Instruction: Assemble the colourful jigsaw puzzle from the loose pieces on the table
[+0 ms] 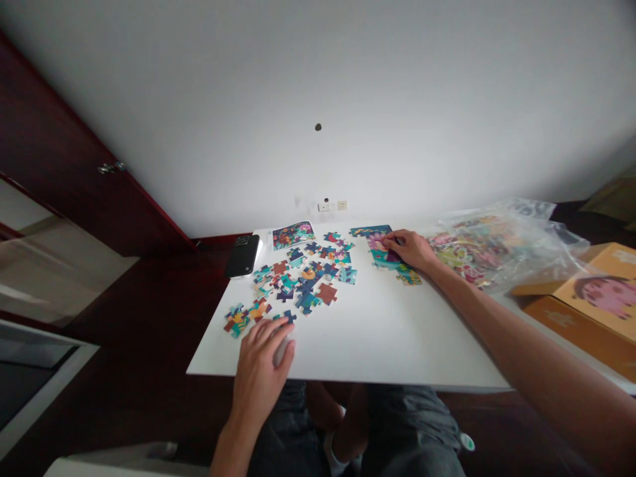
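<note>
My right hand (pixel 410 250) rests at the far right of the white table (pixel 368 351), its fingertips pinching a dark purple jigsaw piece (pixel 393 256) against a partly joined section of puzzle (pixel 382 255) showing pink and teal. My left hand (pixel 261 361) lies near the table's front edge, with its fingertips beside a small blue loose piece (pixel 287 317). A pale blurred shape under the left fingers could be the thumb or a separate object; I cannot tell. Between my hands lies a scattered group of loose colourful jigsaw pieces (pixel 303 278).
A printed picture card (pixel 293 235) and a black phone (pixel 242 255) lie at the table's far left. A clear plastic bag of puzzle pieces (pixel 497 248) sits at the right end, beside an orange cardboard box (pixel 591 298). A wall stands behind the table.
</note>
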The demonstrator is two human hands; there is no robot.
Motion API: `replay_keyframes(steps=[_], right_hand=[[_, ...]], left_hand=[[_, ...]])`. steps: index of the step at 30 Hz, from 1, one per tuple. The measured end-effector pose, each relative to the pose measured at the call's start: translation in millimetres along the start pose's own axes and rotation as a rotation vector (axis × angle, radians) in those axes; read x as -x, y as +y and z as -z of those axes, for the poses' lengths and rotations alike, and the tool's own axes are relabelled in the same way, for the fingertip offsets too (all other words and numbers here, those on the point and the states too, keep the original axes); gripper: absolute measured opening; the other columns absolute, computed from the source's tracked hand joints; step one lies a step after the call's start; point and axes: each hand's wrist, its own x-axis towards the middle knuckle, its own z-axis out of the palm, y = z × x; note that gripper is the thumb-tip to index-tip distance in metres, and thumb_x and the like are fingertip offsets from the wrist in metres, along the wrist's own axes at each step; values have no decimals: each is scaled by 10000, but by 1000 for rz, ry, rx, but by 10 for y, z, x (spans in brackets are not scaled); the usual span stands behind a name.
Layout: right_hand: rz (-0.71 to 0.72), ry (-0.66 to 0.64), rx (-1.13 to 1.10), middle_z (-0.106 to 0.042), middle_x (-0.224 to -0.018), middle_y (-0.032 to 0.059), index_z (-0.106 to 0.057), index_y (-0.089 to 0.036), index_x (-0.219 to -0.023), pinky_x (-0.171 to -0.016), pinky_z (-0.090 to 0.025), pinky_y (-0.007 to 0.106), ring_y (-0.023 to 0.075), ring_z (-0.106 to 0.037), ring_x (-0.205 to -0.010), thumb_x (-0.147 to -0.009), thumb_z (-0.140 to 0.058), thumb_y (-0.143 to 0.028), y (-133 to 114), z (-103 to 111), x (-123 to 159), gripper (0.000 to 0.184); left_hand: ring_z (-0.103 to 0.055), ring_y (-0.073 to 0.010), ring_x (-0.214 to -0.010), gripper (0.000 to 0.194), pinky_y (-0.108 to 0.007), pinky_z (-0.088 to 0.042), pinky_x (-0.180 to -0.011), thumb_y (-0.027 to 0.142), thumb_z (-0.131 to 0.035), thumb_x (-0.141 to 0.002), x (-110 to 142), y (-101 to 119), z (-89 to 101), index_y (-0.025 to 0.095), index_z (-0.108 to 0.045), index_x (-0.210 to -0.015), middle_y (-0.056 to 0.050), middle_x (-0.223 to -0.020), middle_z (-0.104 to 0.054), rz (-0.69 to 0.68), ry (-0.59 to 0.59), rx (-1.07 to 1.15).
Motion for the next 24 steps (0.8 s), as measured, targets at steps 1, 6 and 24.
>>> replay_keyframes(steps=[1, 6, 24], right_hand=[[1, -3, 3, -796, -1024, 64, -835, -230, -1025, -781, -497, 301, 241, -705, -879, -905, -625, -443, 2, 1, 0, 323], [-3, -20, 7, -795, -1042, 64, -831, -226, -1030, -807, -500, 308, 242, -708, -884, -908, -630, -439, 23, -6, -6, 317], [78, -18, -3, -788, -1103, 56, -821, -239, -1043, -835, -500, 299, 241, -710, -974, -930, -615, -385, 78, -36, -22, 277]], left_hand=[[-602, -290, -1242, 271, -498, -482, -1085, 303, -602, -989, 23, 75, -31, 303, -724, -1231, -34, -1299, -723, -9, -32, 2], [-559, -297, -1325, 423, -496, -472, -1110, 323, -622, -983, -48, 176, -29, 316, -625, -1406, -40, -1422, -664, -44, -96, 32], [-647, -332, -1159, 558, -447, -504, -1017, 397, -695, -872, -832, -692, 135, 249, -631, -1407, -86, -1258, -735, 193, -28, -169]])
